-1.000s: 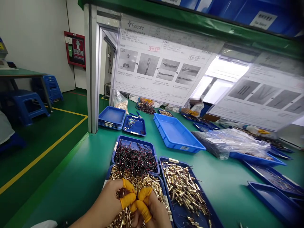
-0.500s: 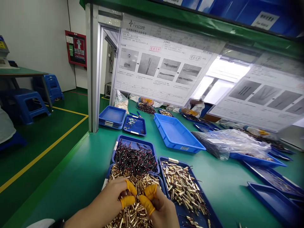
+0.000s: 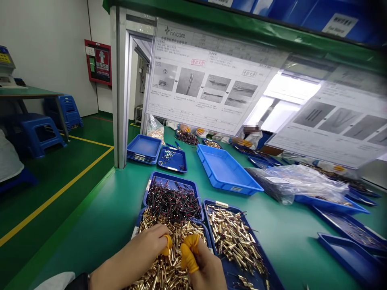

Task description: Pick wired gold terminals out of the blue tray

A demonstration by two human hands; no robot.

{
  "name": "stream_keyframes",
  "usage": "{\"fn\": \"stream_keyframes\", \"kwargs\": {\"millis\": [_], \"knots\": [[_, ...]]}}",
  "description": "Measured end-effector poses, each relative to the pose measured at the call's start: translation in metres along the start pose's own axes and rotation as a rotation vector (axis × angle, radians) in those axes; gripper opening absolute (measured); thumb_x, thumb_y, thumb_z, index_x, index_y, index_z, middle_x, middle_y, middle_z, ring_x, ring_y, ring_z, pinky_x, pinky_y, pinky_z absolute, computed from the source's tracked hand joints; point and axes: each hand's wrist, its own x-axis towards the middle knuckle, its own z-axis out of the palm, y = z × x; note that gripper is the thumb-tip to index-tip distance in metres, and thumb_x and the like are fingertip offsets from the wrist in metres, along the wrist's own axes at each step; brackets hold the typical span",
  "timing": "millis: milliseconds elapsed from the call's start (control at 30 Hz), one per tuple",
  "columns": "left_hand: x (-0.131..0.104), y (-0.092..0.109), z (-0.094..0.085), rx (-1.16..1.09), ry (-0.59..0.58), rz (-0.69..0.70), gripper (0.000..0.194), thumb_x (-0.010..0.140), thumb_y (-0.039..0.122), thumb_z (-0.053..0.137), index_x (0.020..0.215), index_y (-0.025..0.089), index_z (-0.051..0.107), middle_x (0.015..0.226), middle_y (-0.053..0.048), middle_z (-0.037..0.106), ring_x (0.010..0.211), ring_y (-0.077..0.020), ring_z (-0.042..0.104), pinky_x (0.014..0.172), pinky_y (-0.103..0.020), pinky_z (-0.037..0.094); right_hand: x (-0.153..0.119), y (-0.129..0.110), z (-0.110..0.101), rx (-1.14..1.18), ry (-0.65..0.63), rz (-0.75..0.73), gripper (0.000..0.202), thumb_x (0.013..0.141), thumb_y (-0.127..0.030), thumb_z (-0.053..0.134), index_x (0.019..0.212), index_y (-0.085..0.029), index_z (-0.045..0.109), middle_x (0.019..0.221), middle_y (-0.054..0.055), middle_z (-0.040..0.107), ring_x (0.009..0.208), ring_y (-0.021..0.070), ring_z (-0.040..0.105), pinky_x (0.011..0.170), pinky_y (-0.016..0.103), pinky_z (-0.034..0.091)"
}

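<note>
My left hand [image 3: 157, 241], with yellow finger cots, is over a blue tray heaped with brass-coloured metal tubes [image 3: 169, 269]. Its fingers curl down toward the tubes, and the back of the hand hides whatever they grip. My right hand [image 3: 203, 259], also in yellow cots, is just to the right over the same heap. Its thumb and forefinger are pinched together; anything between them is too small to make out. A gap separates the two hands. Behind them, another tray holds dark wired parts with red and black leads [image 3: 173, 201].
At right, a long blue tray [image 3: 272, 278] holds brass tubes with wires [image 3: 232, 237]. Farther back are a larger blue bin [image 3: 216, 166], stacked trays [image 3: 143, 146] and plastic bags [image 3: 302, 181]. Instruction sheets [image 3: 208, 76] hang above. Co-workers' gloved hands [image 3: 243, 142] show across the table.
My hands have moved apart from near contact. My left hand has turned its fingers down toward the tubes, while my right hand stays pinched in nearly the same place.
</note>
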Motion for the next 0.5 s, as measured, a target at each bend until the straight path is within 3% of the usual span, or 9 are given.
{"fn": "stream_keyframes", "kwargs": {"millis": [133,200,333,500], "knots": [[0.0013,0.0046,0.0017,-0.348,0.211,-0.217,0.015,0.079,0.010,0.048,0.068,0.018,0.052,0.073,0.000,0.052,0.068,-0.0155,0.049,0.059,-0.024,0.036,-0.0010,0.0030,-0.0029,0.006,-0.078,-0.006,0.023,0.080,-0.040,0.053,0.069,-0.020,0.052,0.054,-0.004,0.048,0.046,0.0112,0.042,0.044,0.019,0.035],[0.0023,0.0060,0.0029,-0.553,0.292,-0.338,0.014,0.077,0.024,0.057,0.067,0.018,0.050,0.066,0.002,0.049,0.063,-0.0147,0.048,0.055,-0.023,0.036,-0.0021,0.0056,-0.0026,0.014,-0.058,-0.008,0.024,0.081,-0.041,0.053,0.074,-0.019,0.056,0.055,-0.003,0.052,0.047,0.0121,0.046,0.045,0.019,0.038],[0.0041,0.0031,0.0061,-0.893,0.281,-0.381,0.017,0.075,0.032,0.061,0.079,0.019,0.052,0.067,0.003,0.053,0.064,-0.0146,0.054,0.061,-0.026,0.042,-0.0044,0.0088,-0.0010,-0.005,-0.012,-0.027,0.027,0.081,-0.043,0.052,0.081,-0.018,0.062,0.054,-0.001,0.056,0.047,0.0136,0.050,0.046,0.020,0.041],[0.0050,0.0017,0.0069,-0.962,0.271,-0.365,0.019,0.075,0.035,0.061,0.079,0.020,0.051,0.063,0.004,0.055,0.062,-0.0147,0.057,0.063,-0.028,0.044,-0.0060,0.0065,-0.0025,-0.049,-0.006,-0.038,0.028,0.082,-0.041,0.051,0.088,-0.018,0.066,0.056,0.001,0.059,0.047,0.0154,0.052,0.046,0.022,0.042]]}}
